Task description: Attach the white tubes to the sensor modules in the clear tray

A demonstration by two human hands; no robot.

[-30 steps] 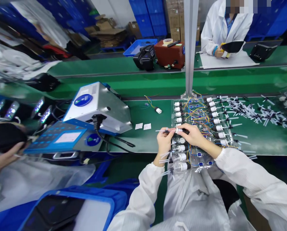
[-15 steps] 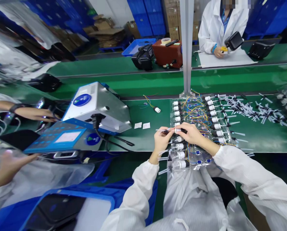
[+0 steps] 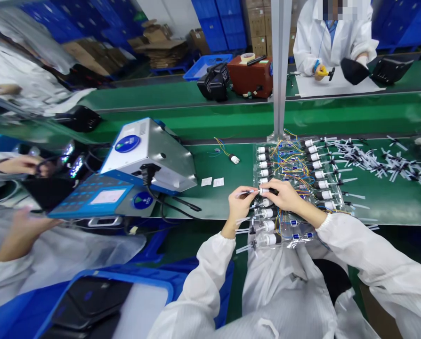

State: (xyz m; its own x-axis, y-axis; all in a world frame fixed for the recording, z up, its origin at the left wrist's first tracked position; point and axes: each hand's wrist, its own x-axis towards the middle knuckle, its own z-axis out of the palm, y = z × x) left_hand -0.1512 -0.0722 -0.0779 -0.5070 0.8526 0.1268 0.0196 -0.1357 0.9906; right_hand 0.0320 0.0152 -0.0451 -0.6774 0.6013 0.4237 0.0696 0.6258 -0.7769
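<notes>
My left hand (image 3: 239,206) is closed in a pinch on a small propeller (image 3: 246,193) with a dark hub and pale blades, partly hidden by the fingers. My right hand (image 3: 285,195) grips a small white-and-black motor (image 3: 264,190). The two parts meet end to end between my fingertips; whether they are joined cannot be told. Below both hands lies a clear plastic tray (image 3: 284,242) carrying rows of similar motors (image 3: 324,195), thin coloured wires and small blue solar cells (image 3: 295,237). Several motors along its edges bear propellers.
Loose propellers (image 3: 373,157) are heaped at the right of the green bench (image 3: 217,207). One wired motor (image 3: 234,159) and two white paper slips (image 3: 218,182) lie left of the tray. A blue-and-silver machine (image 3: 161,160) stands farther left. Co-workers sit left and across.
The whole view has shifted slightly to the right. My hands keep the same hold on the propeller and motor. Across the bench, a co-worker has tilted a black part; the left co-worker's hands have moved.
</notes>
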